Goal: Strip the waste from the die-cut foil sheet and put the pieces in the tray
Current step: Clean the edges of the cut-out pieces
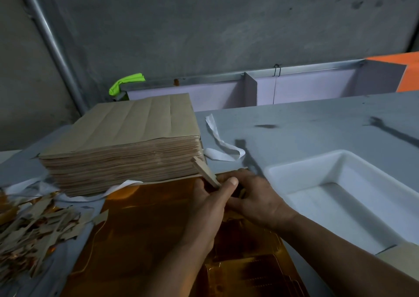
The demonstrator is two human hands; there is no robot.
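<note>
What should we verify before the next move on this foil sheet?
1. Left hand grip on brown strip: ok, thumb pinches it.
2. Right hand steadying foil sheet: cannot tell, fingertips hidden.
3. Strip free of sheet: cannot tell, its base is hidden behind the hands.
4. Tray has room: ok, looks empty.
5. Tray close to right hand: ok, just right of it.

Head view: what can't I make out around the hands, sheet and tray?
Head view only:
Right hand fingertips: hidden behind the left hand and strip; grip unclear.
Foil sheet: near part covered by forearms, cut by bottom edge.
Tray: right end cut by edge.
Scrap pile: cut by left edge.
</note>
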